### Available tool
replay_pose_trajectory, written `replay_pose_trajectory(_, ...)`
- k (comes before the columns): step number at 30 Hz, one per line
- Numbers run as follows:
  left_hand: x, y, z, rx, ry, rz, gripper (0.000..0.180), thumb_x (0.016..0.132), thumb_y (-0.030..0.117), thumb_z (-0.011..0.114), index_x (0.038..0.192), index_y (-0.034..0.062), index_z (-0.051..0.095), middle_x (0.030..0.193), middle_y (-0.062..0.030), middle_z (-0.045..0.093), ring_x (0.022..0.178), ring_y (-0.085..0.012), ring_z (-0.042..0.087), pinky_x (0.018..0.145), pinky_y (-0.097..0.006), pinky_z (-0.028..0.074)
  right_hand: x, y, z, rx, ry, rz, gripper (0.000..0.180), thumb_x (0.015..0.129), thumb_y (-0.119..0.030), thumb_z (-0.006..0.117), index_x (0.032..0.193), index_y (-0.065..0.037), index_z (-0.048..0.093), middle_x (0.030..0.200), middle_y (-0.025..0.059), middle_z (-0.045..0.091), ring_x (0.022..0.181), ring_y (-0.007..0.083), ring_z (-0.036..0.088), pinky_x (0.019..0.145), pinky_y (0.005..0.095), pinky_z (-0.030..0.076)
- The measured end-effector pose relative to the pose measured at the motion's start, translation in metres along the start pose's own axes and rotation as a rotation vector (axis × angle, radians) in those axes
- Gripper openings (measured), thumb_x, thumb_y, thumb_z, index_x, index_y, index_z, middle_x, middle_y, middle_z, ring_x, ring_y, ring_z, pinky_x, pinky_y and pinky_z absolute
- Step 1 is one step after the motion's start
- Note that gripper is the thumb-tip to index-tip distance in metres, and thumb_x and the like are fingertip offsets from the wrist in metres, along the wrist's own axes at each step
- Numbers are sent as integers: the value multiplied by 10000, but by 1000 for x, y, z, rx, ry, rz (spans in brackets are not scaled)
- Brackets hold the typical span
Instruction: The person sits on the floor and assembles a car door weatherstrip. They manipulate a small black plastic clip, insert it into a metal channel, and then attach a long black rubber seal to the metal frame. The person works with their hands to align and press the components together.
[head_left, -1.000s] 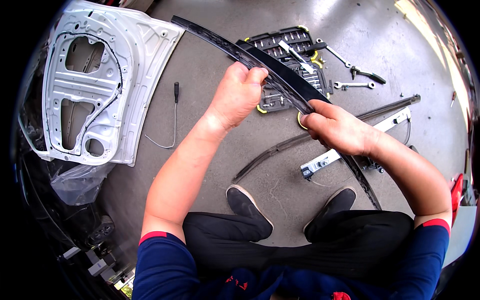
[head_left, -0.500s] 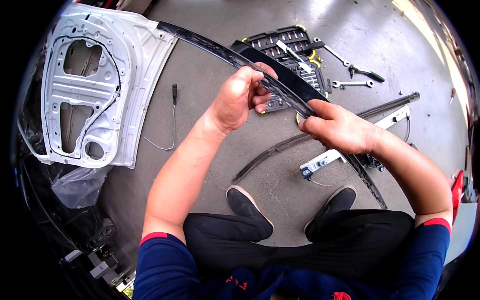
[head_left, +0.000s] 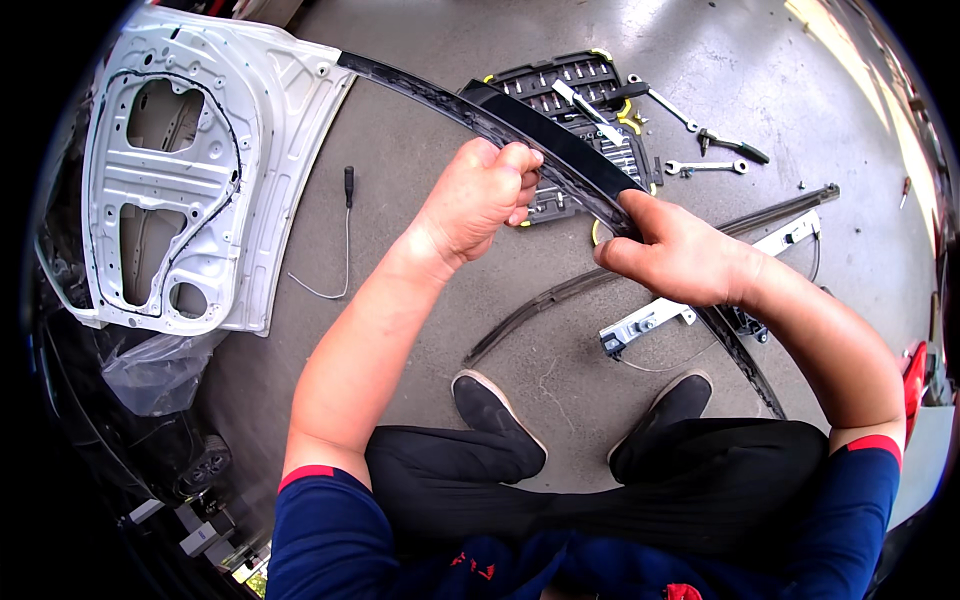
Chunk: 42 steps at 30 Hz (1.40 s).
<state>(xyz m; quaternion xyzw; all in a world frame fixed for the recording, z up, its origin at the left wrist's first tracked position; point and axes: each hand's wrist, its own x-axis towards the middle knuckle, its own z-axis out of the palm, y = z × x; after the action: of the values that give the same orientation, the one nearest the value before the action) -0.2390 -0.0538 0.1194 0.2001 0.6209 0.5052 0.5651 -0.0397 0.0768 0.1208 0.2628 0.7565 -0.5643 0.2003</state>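
A long, curved black window-frame trim point(head_left: 420, 97) is held up across the middle of the view, with a glossy black panel point(head_left: 560, 140) along its far side. My right hand point(head_left: 680, 250) is closed around the trim, thumb on the near side, fingers over the panel's end. Against the near edge of the trim, to the left, is my left hand point(head_left: 480, 195), curled into a fist. Whatever its fingers may be pinching is hidden. The trim's lower end passes under my right forearm toward my knee.
A white car door shell point(head_left: 260, 190) lies at the left, near a thin screwdriver-like tool point(head_left: 349, 190). Beyond the trim lies an open socket set point(head_left: 570, 75), with wrenches point(head_left: 708, 167) and a ratchet point(head_left: 735, 147) beside it. A window regulator point(head_left: 650, 322) and another dark strip point(head_left: 530, 312) rest on the floor.
The trim has shifted slightly to the right and its far left end has come down a little. My left hand has turned from an open-sided pinch into a tighter fist.
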Motion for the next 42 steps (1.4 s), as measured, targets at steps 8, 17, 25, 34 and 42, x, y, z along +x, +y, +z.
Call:
replay_pose_trajectory(8, 6, -7, -13, -183, -85, -118, 113, 991, 154, 529, 896, 113, 572, 758, 43, 420, 652, -82, 394, 563, -257, 356, -6, -6, -6, -91, -49, 7, 656, 908, -423, 624, 1218, 150, 545, 1130, 331, 691, 1103, 395, 689, 977, 440, 521)
replay_pose_trajectory(17, 8, -8, -22, -319, -186, -103, 117, 995, 206, 542, 952, 114, 601, 762, 31, 452, 669, -99, 418, 549, -249, 357, -5, -1, -7, -35, -2, -6, 480, 942, -397, 699, 1038, 49, 551, 806, 122, 588, 781, 171, 563, 700, 378, 478)
replay_pose_trajectory(25, 4, -4, -12, -186, -11, -55, 196, 1037, 162, 522, 846, 138, 488, 730, 47, 402, 628, -72, 378, 529, -246, 331, -7, -13, -13, -75, -49, 14, 590, 932, -434, 676, 1152, 100, 554, 967, 206, 636, 942, 249, 618, 829, 391, 495)
replay_pose_trajectory(34, 5, -6, -27, -105, -166, 15, 219, 1002, 97, 609, 1200, 90, 515, 787, 46, 411, 692, -80, 399, 608, -280, 379, -6, -4, -12, -76, -44, 91, 724, 910, -477, 677, 1270, 141, 564, 1100, 282, 690, 1068, 322, 680, 933, 404, 519)
replay_pose_trajectory(42, 9, 2, -32, -82, -271, -57, 83, 991, 125, 619, 947, 129, 549, 741, 71, 396, 653, -67, 365, 596, -261, 358, -5, 2, -13, -100, -10, 102, 686, 905, -466, 688, 1227, 129, 580, 1036, 261, 693, 990, 307, 691, 891, 400, 532)
